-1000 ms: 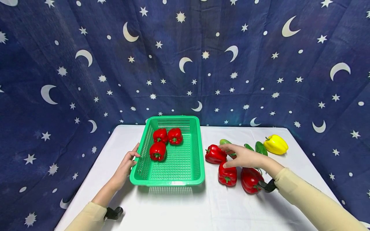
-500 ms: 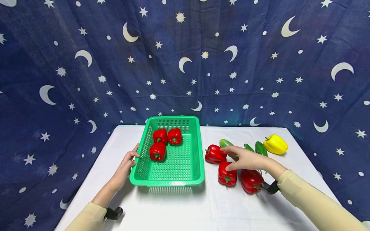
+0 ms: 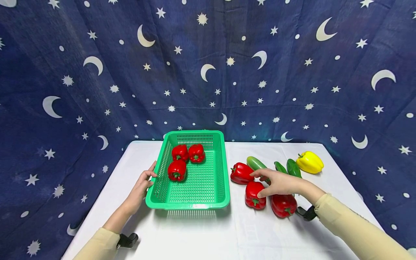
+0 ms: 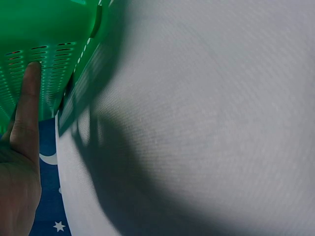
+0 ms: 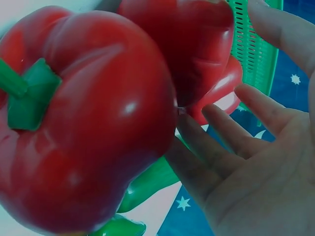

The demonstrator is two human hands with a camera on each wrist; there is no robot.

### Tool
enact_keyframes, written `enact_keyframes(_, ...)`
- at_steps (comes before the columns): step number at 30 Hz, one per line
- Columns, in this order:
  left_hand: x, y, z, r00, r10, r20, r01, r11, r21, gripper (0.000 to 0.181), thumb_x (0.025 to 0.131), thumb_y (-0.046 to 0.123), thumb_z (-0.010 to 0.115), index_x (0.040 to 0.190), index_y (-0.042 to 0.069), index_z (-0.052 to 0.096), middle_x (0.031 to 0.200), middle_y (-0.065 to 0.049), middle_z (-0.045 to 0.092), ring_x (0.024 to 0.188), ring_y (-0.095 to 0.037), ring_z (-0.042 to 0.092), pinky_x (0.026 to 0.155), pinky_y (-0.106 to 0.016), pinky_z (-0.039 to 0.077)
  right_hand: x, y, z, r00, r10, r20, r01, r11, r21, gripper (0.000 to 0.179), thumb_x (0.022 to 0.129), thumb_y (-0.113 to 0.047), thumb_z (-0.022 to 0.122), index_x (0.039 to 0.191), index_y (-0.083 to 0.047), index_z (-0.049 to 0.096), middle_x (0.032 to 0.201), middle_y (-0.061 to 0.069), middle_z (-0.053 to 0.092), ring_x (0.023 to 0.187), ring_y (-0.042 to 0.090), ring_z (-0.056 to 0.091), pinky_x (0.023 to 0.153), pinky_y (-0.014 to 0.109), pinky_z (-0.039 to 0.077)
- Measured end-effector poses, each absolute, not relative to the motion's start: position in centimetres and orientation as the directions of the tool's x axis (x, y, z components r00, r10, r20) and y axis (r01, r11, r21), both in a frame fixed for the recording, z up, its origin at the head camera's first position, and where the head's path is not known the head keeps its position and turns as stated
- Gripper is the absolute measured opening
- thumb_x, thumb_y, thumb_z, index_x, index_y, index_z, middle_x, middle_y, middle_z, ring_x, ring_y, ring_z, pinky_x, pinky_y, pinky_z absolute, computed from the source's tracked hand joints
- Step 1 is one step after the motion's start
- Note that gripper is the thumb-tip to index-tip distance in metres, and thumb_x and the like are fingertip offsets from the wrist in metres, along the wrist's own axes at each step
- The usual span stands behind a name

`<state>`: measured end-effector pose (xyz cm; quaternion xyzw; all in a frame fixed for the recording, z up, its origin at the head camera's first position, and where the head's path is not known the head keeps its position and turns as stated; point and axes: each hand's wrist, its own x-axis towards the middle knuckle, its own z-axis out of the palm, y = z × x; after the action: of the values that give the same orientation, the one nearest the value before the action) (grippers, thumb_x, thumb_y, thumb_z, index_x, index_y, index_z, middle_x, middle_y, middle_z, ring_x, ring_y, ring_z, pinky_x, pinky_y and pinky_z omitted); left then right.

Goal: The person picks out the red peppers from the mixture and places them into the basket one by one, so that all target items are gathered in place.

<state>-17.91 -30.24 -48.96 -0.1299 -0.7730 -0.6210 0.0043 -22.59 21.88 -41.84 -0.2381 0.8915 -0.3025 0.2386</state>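
My left hand (image 3: 142,186) rests against the left side of the green plastic basket (image 3: 187,206); in the left wrist view a straight finger (image 4: 29,98) touches its slotted wall (image 4: 54,59). Three red bell peppers (image 3: 177,170) sit inside, toward the back left. To the right of the basket, my right hand (image 3: 281,183) hovers with spread fingers among three more red bell peppers. One pepper (image 3: 255,196) lies by its thumb, another (image 3: 242,173) by its fingertips, and the third (image 3: 284,206) under the wrist, large in the right wrist view. The right palm (image 5: 266,187) holds nothing.
Behind the right hand lie a light green cucumber-like vegetable (image 3: 255,163) and two darker green ones (image 3: 293,168), partly hidden by the hand. A yellow bell pepper (image 3: 310,162) stands at the far right. A starry blue curtain (image 3: 195,72) hangs behind the white table (image 3: 201,238).
The right hand has shifted slightly right and toward the front edge, uncovering more of the light green vegetable. The left hand, basket and peppers have stayed put.
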Motion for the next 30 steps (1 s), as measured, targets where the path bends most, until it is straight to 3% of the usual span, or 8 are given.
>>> enact_keyframes(11,-17.9,-30.31,-49.04,-0.965,0.2,0.17,0.208,0.186,0.96,0.027,0.096,-0.001,0.032,0.121,-0.003,0.041,0.172,-0.002,0.01,0.154,-0.036,0.007,0.097,-0.03,0.038,-22.3,21.87,-42.13,-0.767,-0.549,-0.331,-0.247,0.729,-0.638,0.074,0.078,-0.032,0.088,0.143,-0.015,0.054,0.137,0.011,0.056,0.125,0.034,0.054,0.091,0.057,0.052)
enact_keyframes(30,-17.86,-30.29,-48.84,-0.965,0.204,0.167,0.204,0.176,0.963,0.027,0.096,-0.001,0.033,0.121,-0.003,0.04,0.172,-0.001,0.009,0.154,-0.036,0.006,0.096,-0.028,0.039,-22.38,21.78,-42.47,-0.764,-0.527,-0.371,-0.234,0.763,-0.602,0.075,0.077,-0.037,0.088,0.142,-0.02,0.056,0.135,0.005,0.058,0.124,0.03,0.053,0.093,0.058,0.049)
